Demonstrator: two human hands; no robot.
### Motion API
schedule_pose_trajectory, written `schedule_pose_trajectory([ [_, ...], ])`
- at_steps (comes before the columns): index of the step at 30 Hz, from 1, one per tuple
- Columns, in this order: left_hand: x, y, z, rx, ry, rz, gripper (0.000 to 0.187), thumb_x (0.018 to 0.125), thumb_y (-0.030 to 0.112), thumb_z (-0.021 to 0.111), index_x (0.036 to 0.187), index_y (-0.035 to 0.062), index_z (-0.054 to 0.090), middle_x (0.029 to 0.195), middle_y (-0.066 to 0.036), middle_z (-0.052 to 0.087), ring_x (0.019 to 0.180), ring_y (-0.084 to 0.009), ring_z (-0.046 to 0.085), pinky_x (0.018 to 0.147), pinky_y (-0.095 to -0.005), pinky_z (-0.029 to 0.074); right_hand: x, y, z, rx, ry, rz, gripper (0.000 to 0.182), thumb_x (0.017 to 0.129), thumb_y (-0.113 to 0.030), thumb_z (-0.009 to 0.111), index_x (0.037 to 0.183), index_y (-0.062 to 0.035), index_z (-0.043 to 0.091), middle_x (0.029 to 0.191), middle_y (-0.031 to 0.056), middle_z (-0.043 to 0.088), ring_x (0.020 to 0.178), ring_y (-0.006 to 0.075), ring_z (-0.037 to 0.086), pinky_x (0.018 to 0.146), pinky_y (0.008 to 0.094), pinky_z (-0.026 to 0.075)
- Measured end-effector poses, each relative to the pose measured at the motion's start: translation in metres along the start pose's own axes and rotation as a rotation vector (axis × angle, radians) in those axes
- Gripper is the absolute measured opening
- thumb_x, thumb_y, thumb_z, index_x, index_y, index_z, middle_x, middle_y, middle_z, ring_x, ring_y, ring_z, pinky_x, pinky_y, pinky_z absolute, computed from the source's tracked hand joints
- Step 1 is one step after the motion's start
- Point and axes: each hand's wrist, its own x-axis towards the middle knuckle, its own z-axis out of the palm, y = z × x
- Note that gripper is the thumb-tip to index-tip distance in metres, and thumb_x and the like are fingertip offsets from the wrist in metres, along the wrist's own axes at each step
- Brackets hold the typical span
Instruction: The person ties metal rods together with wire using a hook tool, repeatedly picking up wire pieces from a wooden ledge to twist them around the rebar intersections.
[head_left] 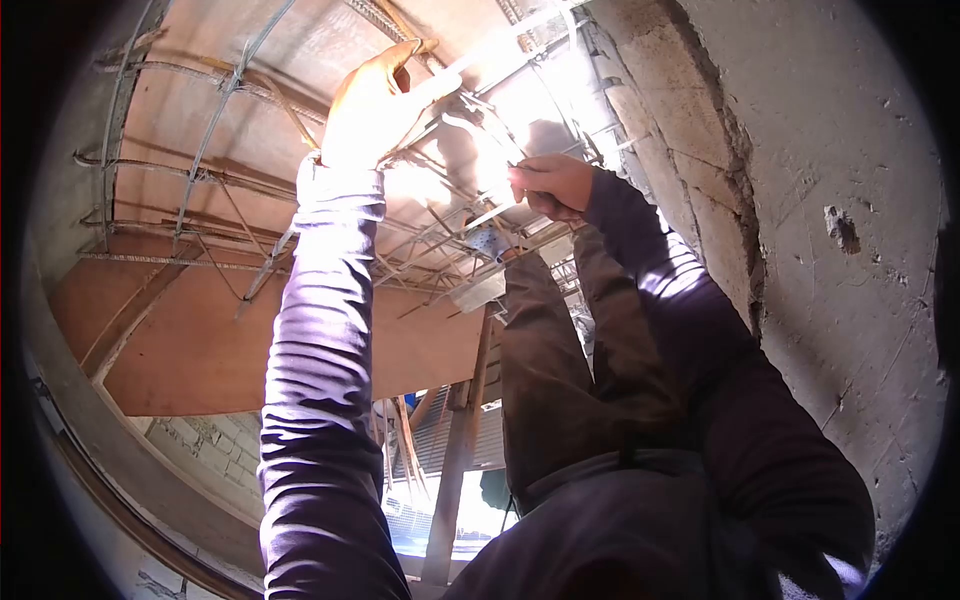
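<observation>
My left hand (375, 105) reaches up to the steel bars, its index finger curled at a ribbed reinforcing bar (432, 62) that passes between finger and thumb. Strong glare washes out part of this hand. Lower and to the right, my right hand (552, 185) is closed, with thumb and fingers pinched together. From its fingertips a thin, pale, bent piece like wire (480, 135) runs toward the bars near my left hand. Brightness hides its exact kind and far end.
A grid of reinforcing bars (215, 175) lies over plywood panels (250, 330). To the right is a rough concrete wall (850, 290) with a broken edge. My trousered legs (545, 350) are among the bars. A wooden post (455, 480) stands at lower middle.
</observation>
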Motion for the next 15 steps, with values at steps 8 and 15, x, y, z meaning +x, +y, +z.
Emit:
schedule_pose_trajectory([
  [8,0.027,-0.033,0.023,-0.442,0.006,0.069,0.046,0.093,0.038,0.069,0.124,0.0034,0.068,0.097,-0.008,0.071,0.089,-0.0126,0.063,0.085,-0.0261,0.048,0.015,0.009,0.004,0.172,-0.013,-0.056,0.029,0.101,-0.023,0.049,0.076,-0.0083,0.051,0.058,0.0030,0.050,0.038,0.0085,0.039,0.032,0.0242,0.027],
  [15,0.032,-0.031,0.025,-0.598,-0.041,0.066,0.035,0.091,0.038,0.072,0.110,0.0076,0.072,0.084,-0.001,0.068,0.079,-0.0069,0.061,0.073,-0.0240,0.047,0.021,0.014,0.000,0.174,-0.129,-0.082,0.027,0.100,-0.021,0.049,0.077,-0.0076,0.051,0.058,0.0041,0.051,0.038,0.0089,0.041,0.032,0.0245,0.028],
])
